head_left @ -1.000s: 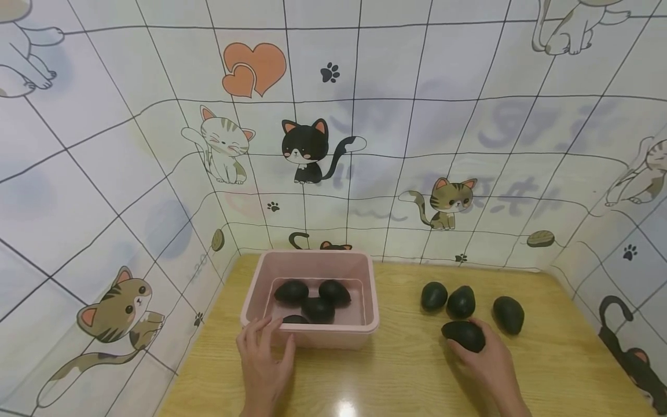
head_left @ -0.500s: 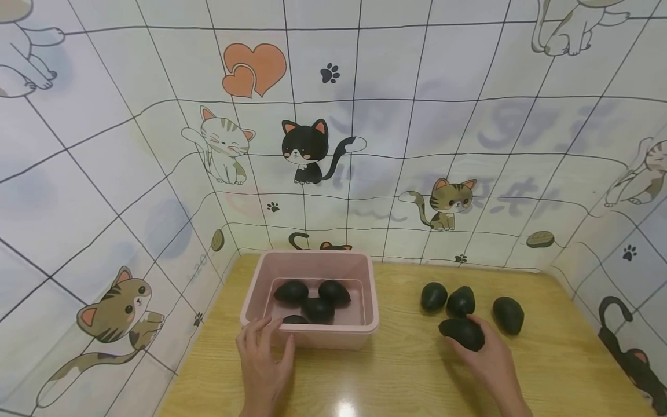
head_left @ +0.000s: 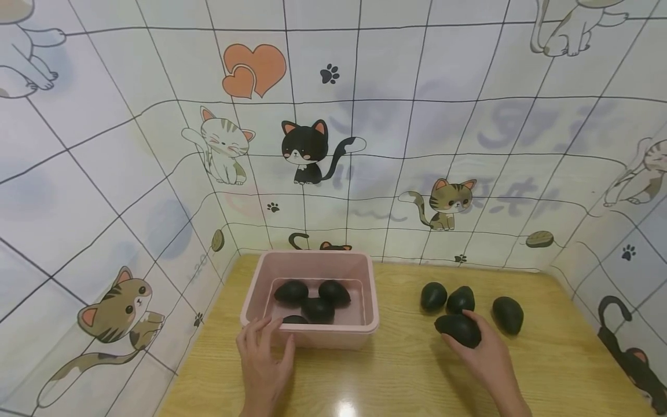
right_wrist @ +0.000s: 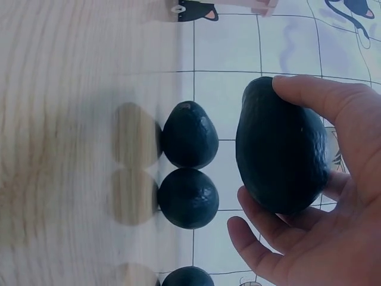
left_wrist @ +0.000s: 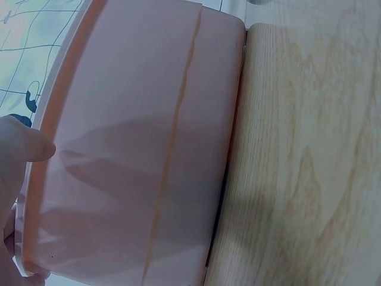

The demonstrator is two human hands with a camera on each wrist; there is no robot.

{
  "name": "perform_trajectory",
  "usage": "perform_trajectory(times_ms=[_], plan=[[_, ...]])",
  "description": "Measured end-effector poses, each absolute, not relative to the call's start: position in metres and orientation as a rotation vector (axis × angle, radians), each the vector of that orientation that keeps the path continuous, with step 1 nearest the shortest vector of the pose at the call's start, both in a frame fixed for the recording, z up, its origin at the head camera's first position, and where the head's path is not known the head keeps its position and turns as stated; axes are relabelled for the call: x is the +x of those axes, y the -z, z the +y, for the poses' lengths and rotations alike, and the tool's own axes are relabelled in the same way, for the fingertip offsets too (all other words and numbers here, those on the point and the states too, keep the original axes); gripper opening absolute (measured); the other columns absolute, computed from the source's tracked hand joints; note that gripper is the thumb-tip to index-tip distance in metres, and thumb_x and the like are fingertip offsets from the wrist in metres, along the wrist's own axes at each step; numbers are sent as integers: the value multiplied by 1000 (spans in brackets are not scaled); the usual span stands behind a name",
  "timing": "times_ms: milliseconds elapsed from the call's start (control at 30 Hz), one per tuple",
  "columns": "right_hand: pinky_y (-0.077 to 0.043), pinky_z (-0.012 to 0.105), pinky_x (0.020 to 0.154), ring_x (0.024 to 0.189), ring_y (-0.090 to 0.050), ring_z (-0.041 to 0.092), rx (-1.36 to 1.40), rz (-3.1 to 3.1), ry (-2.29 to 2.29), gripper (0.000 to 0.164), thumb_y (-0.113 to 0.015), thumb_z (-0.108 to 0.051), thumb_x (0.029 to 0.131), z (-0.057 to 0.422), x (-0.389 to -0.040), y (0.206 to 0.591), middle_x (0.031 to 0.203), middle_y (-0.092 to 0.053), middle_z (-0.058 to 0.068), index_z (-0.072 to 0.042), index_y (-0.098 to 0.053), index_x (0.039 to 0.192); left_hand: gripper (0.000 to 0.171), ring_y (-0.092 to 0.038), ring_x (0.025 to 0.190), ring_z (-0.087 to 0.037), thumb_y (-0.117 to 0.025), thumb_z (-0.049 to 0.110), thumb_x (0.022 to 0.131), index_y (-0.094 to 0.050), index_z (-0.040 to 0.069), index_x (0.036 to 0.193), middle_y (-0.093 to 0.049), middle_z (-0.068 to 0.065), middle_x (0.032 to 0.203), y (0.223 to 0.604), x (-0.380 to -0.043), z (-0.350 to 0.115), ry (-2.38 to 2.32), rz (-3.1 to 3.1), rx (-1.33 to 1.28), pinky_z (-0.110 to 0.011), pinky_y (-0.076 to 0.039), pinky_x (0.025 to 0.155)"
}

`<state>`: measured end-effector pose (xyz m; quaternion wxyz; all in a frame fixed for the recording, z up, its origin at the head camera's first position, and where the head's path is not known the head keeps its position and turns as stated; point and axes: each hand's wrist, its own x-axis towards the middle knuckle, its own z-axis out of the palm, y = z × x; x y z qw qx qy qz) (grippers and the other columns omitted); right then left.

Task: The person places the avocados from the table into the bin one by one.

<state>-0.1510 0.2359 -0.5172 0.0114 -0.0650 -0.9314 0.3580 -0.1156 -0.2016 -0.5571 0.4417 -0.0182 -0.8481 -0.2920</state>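
My right hand [head_left: 488,354] holds a dark green avocado [head_left: 460,330] between thumb and fingers. In the right wrist view that avocado [right_wrist: 283,149] is held off the table, its narrow end by the thumb. Beyond this hand lie three more: two avocados [head_left: 433,297] side by side and a lone avocado [head_left: 508,315] to their right. My left hand [head_left: 264,360] grips the front rim of a pink plastic box [head_left: 333,337], fingers over the edge and thumb against the outer wall. Inside sit several avocados [head_left: 292,292]; the front wall partly hides one.
A light wood table [head_left: 375,370] carries everything. Behind it and at both sides rises a white wall covering [head_left: 385,127] with a grid and cartoon cats. The box stands near the back left corner, with bare tabletop between it and the loose avocados.
My right hand has raised its avocado a little and shifted it slightly to the left. My left hand, the box and the other avocados have stayed put.
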Motion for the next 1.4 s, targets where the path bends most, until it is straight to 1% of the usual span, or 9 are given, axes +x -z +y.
perform_trajectory(times_ms=[167, 300, 500, 567, 767, 900, 1133, 1267, 1400], plan=[[-42, 72, 108, 142, -45, 58, -162, -2889, -1085, 100, -78, -64, 88, 232, -152, 514, 161, -41, 36, -5, -42, 159, 36, -49, 121, -46, -81, 20, 80, -73, 6, 113, -64, -20, 122, 557, -116, -202, 723, -2085, -58, -51, -35, 102], [-44, 73, 105, 140, -47, 58, -120, -2867, -1059, 98, -78, -63, 88, 230, -153, 512, 161, -42, 36, -5, -43, 158, 37, -50, 120, -45, -83, 19, 79, -73, 7, 113, -64, -20, 122, 556, -116, -202, 717, -2076, -65, -52, -37, 100], [-46, 73, 104, 139, -48, 59, -127, -2873, -1059, 98, -78, -64, 88, 229, -153, 506, 161, -41, 36, -7, -42, 160, 40, -51, 119, -43, -86, 16, 76, -73, 9, 113, -65, -18, 122, 556, -117, -202, 700, -2056, -77, -52, -38, 97], [-46, 72, 103, 139, -49, 58, -128, -2871, -1061, 98, -78, -64, 88, 228, -153, 504, 161, -41, 35, -8, -42, 160, 39, -50, 119, -44, -85, 16, 77, -73, 8, 113, -65, -18, 122, 556, -117, -202, 705, -2060, -77, -52, -37, 98], [-47, 72, 102, 138, -51, 56, -91, -2830, -1044, 93, -81, -60, 88, 221, -150, 499, 157, -46, 34, -6, -47, 156, 37, -49, 120, -46, -82, 21, 81, -72, 6, 114, -63, -21, 123, 557, -116, -202, 731, -2099, -57, -52, -35, 101], [-47, 72, 103, 137, -51, 55, -55, -2789, -1044, 89, -83, -55, 88, 215, -150, 497, 154, -50, 34, -4, -50, 153, 37, -49, 120, -47, -81, 21, 82, -72, 5, 114, -64, -22, 123, 557, -116, -202, 728, -2097, -56, -52, -35, 102], [-51, 68, 98, 131, -59, 53, -8, -2740, -1039, 85, -85, -51, 88, 208, -151, 496, 149, -56, 33, -4, -53, 150, 38, -49, 121, -45, -83, 19, 80, -72, 6, 114, -64, -23, 123, 556, -115, -202, 737, -2116, -44, -53, -36, 102], [-52, 67, 98, 132, -58, 52, -7, -2757, -1058, 86, -83, -54, 88, 203, -152, 495, 152, -54, 32, -6, -51, 152, 38, -48, 123, -44, -83, 20, 81, -72, 8, 115, -64, -22, 125, 555, -114, -201, 747, -2137, -30, -54, -36, 102], [-50, 70, 102, 137, -54, 53, -16, -2780, -1082, 88, -82, -57, 88, 198, -153, 493, 157, -50, 31, -8, -50, 154, 38, -49, 122, -45, -82, 20, 81, -72, 7, 115, -64, -20, 125, 555, -114, -201, 735, -2127, -35, -54, -37, 101]])
